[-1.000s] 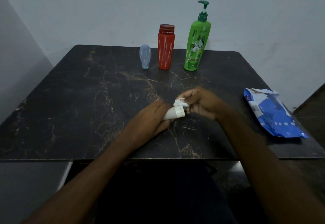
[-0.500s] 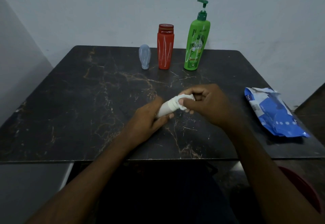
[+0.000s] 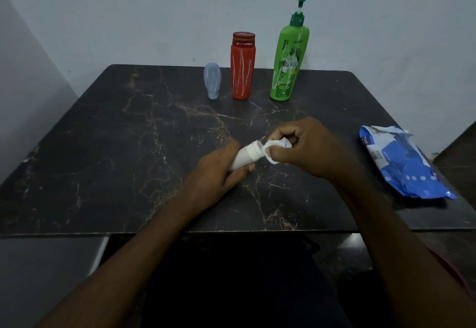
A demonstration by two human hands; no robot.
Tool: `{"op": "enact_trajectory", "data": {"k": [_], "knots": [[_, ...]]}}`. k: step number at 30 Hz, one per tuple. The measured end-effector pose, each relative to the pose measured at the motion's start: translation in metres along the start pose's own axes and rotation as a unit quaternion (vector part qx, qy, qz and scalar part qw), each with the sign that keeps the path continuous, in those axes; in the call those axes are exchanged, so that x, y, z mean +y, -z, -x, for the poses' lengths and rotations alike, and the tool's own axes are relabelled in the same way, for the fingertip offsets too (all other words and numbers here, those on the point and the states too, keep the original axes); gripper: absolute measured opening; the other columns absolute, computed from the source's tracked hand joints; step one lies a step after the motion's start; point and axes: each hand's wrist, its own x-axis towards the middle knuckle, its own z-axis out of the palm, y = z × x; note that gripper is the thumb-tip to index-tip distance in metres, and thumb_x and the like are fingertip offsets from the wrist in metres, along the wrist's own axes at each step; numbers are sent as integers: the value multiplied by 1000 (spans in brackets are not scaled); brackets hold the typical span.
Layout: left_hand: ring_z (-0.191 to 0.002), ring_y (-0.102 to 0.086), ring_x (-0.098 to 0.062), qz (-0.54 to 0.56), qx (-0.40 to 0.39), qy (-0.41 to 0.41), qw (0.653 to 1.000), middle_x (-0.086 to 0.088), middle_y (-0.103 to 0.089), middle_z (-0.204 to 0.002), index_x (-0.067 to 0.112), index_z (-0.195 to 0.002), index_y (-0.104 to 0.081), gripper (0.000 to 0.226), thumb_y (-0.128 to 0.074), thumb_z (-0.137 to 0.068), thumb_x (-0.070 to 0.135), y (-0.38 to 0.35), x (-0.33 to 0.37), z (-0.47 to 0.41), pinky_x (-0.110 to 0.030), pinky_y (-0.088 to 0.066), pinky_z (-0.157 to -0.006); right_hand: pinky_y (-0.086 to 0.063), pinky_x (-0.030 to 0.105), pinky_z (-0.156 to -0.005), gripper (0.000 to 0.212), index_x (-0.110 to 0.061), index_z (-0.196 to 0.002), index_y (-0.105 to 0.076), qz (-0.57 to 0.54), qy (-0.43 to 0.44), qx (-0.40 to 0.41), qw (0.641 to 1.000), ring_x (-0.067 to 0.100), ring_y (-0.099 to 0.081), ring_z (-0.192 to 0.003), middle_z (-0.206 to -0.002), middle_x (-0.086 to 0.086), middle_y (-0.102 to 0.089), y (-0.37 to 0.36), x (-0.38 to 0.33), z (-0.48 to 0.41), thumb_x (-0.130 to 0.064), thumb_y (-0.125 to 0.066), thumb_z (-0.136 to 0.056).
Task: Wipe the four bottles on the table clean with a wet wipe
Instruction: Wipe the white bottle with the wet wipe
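Centre of the frame, just above the dark marble-patterned table (image 3: 103,147): a small white bottle (image 3: 243,156), tilted, cap end up and to the right. Gripped round its lower body by the left hand (image 3: 216,173), fingers curled under, thumb along the near side. Just right of it, the right hand (image 3: 306,147), clenched on a bunched white wet wipe (image 3: 278,146) — pinched between thumb and curled fingers and pressed against the bottle's cap end. Wipe and cap touching; how much of the cap is covered, hard to tell.

Along the far edge of the table, upper centre of the frame, upright in a row:
- at the left, a small translucent grey-blue bottle (image 3: 212,80), narrow end down
- in the middle, a red bottle (image 3: 243,67) with a ribbed red cap
- at the right, a tall green pump bottle (image 3: 288,62)

Grey-blue and red close beside each other, not touching; green a little apart from the red. All three well apart from the hands.

At the right edge of the frame, lying flat on the table: a crumpled blue and white wipes pack (image 3: 401,165) — near the right forearm, apart from it. Behind the table, a plain pale wall (image 3: 128,13). Both forearms bare, reaching in from the bottom of the frame over the near table edge.
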Motion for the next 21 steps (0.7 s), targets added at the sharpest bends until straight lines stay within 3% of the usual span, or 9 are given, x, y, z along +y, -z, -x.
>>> {"op": "enact_trajectory", "data": {"k": [3,6,11,16,21], "knots": [[-76,-58,-10,-6,-5,-2,1000,6,-61,-90,19,-105,-54,26,-62,-99,43,0,1,-1,-37,-50,-68,-58,24,-61,6,-15,-90,-74,-44,10,-8,999,9,-69,-64,-80,-4,-75,2,-4,-3,-16,-76,-85],[-76,-58,-10,-7,-3,-6,1000,7,-61,-89,19,-105,-55,26,-62,-98,44,0,1,0,-38,-50,-68,-52,17,-60,8,-23,-88,-72,13,8,-5,1000,1,-66,-68,-79,-12,-71,1,-4,-6,-20,-76,-83],[-78,-59,-11,-14,-8,-3,1000,7,-62,-90,20,-106,-55,28,-60,-99,47,0,1,-1,-39,-51,-69,-50,15,-58,7,-15,-91,-74,-12,3,-29,999,3,-65,-62,-78,-7,-73,5,-7,-4,-15,-76,-84],[-76,-57,-11,-14,-4,-4,1000,6,-61,-89,18,-105,-55,30,-59,-99,47,1,1,1,-38,-50,-68,-49,16,-58,7,-21,-87,-73,34,-9,-35,999,1,-64,-67,-78,-10,-71,3,-5,-6,-18,-76,-81],[-76,-58,-11,-13,-6,1,1000,7,-61,-89,19,-105,-56,28,-60,-98,46,1,2,0,-38,-50,-68,-52,17,-56,5,-21,-86,-73,-14,0,-13,1000,7,-67,-62,-75,-4,-73,3,-7,-8,-17,-75,-83]]}}
